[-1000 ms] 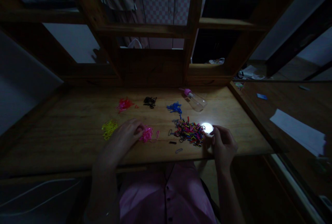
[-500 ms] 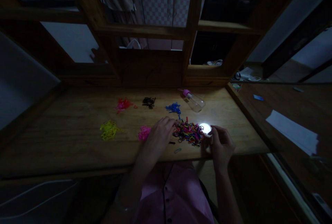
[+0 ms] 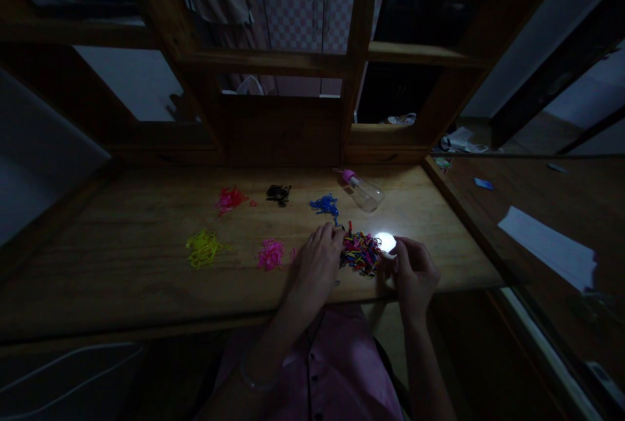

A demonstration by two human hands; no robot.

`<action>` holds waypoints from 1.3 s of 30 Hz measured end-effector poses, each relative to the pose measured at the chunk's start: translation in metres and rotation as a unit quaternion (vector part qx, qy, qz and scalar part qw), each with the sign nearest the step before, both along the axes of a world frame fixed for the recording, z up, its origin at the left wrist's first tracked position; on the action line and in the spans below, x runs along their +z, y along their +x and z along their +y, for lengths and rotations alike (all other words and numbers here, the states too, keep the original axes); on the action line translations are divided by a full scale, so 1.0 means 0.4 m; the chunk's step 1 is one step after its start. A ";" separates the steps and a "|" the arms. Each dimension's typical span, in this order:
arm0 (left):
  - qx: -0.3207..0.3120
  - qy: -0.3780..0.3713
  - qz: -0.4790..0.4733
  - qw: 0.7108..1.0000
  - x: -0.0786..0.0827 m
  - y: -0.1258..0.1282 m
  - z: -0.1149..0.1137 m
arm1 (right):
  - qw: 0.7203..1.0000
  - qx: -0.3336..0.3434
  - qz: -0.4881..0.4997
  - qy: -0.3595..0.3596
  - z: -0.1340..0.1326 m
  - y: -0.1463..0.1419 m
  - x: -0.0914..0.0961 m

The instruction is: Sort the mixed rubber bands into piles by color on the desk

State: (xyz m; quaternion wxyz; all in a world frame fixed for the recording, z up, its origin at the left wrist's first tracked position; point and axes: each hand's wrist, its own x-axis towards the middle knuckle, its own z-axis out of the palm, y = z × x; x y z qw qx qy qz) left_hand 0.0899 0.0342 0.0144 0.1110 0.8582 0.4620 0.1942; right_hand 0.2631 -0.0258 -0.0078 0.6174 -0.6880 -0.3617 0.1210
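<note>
brown wooden shelf unit (image 3: 263,60) along the back of the light wooden desk (image 3: 146,213); lower brown wooden surface (image 3: 469,187) off to the right. person sits at the front edge, pink buttoned shirt (image 3: 342,356). folded-looking white paper (image 3: 547,248) on the right-hand surface.

left hand (image 3: 319,252): palm down, fingers bent and close together, tips at the left edge of the loose heap of mixed-colour small plastic loops (image 3: 361,252). tips hidden, can't tell if they pinch a piece. right hand (image 3: 417,271): at the right side of the heap, fingers curled, thumb and index near each other beside a bright white round light spot (image 3: 385,242). too dark to tell what, if anything, they pinch.

clear bottle with pink cap (image 3: 365,194) lies on its side behind the heap. heap sits right of centre, near the front edge, between both hands.

single-colour piles, roughly by size: yellow pile (image 3: 204,248) front left, red-and-pink pile (image 3: 231,199) behind it, blue pile (image 3: 325,204) behind the heap, pink pile (image 3: 271,254) left of the left hand, black pile (image 3: 278,194) between red-and-pink and blue.

smallest: blue card (image 3: 483,183) on the right-hand surface, one red piece (image 3: 252,203) just beside the red-and-pink pile.
</note>
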 end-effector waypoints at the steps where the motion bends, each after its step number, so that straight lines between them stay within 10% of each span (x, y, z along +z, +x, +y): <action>1: -0.001 0.003 0.002 1.000 -0.004 0.001 0.004 | 1.000 -0.001 -0.001 -0.001 0.000 0.000 -0.001; 39: -0.025 -0.061 -0.126 0.990 0.001 0.057 0.026 | 1.000 0.006 -0.005 -0.004 0.001 -0.007 0.009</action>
